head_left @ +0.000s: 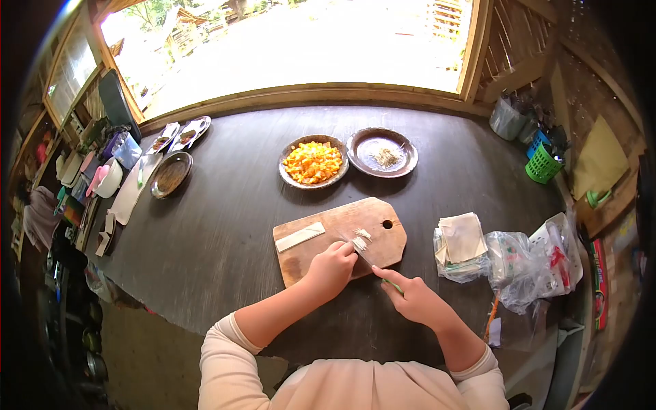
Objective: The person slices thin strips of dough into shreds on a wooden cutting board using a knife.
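A wooden cutting board (335,222) with a round hole lies at the table's near middle. My left hand (331,268) rests on it with bent, closed fingers. What those fingers hold is hidden. Thin pale slivers (361,242) lie by the fingertips. In my right hand (415,299) is a knife (365,257) with a green handle, its blade over the board beside my left fingers. A flat whitish strip (299,236) lies on the board's left part. Behind the board, one plate holds orange chopped pieces (313,162); another plate (355,147) carries a small pile of pale shreds (386,158).
Plastic bags (512,260) and a stack of paper squares (462,237) lie to the right. A green basket (543,166) stands at the far right edge. On the left are a dark oval dish (171,175), small plates (196,130) and a white bowl (109,179).
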A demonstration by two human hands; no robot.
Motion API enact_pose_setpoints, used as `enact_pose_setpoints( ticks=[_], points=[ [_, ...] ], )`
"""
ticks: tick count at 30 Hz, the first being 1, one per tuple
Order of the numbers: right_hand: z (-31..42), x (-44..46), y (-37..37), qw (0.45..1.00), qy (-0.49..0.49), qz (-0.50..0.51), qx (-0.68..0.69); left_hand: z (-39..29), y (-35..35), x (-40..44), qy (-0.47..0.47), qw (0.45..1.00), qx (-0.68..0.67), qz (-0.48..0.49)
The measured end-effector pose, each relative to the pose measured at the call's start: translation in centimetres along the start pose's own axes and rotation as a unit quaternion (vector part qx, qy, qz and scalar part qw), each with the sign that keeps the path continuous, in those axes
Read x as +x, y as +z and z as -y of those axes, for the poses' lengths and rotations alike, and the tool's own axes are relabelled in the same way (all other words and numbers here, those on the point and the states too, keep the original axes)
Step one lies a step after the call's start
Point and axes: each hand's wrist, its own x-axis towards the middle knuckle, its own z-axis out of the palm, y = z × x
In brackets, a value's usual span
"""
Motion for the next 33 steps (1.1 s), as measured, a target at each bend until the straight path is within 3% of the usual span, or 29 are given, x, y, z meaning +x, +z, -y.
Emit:
enact_pose_setpoints(
  ticks=[3,5,8,18,20,24,26,30,33],
  points=[
    [0.3,0.0,-0.2,0.998,0.045,0.032,-0.002,-0.2,-0.1,0.0,0.001,1.000,0.006,0.007],
    [-1.5,0.4,0.7,0.999,-0.032,-0.018,0.024,-0.1,-0.1,0.0,0.001,1.000,0.006,0.008],
    [-0.6,1.0,0.7,1.000,0.013,0.002,-0.018,0.0,0.3,0.0,0.010,1.000,0.003,-0.008],
    [-0.9,0.4,0.6,1.000,0.006,0.007,0.022,-0.1,0.0,0.0,0.002,1.000,0.004,0.000],
    [-2.1,0.8,1.8,0.998,-0.025,-0.026,-0.044,-0.1,0.3,-0.1,0.003,1.000,0.001,-0.006],
    [-1.3,1.0,1.3,0.999,-0.031,-0.025,-0.022,-0.1,0.3,0.0,0.006,1.000,-0.001,-0.008],
    [-0.2,0.4,0.3,1.000,0.021,0.014,-0.015,0.0,0.2,0.1,0.004,1.000,0.001,-0.010],
    [-0.6,0.2,0.3,1.000,0.022,0.015,-0.001,-0.1,0.0,0.0,0.004,1.000,0.009,-0.001],
    [-1.7,0.8,1.1,0.997,-0.058,-0.032,0.030,-0.1,0.1,0.0,0.005,1.000,0.011,-0.001]
  ],
)
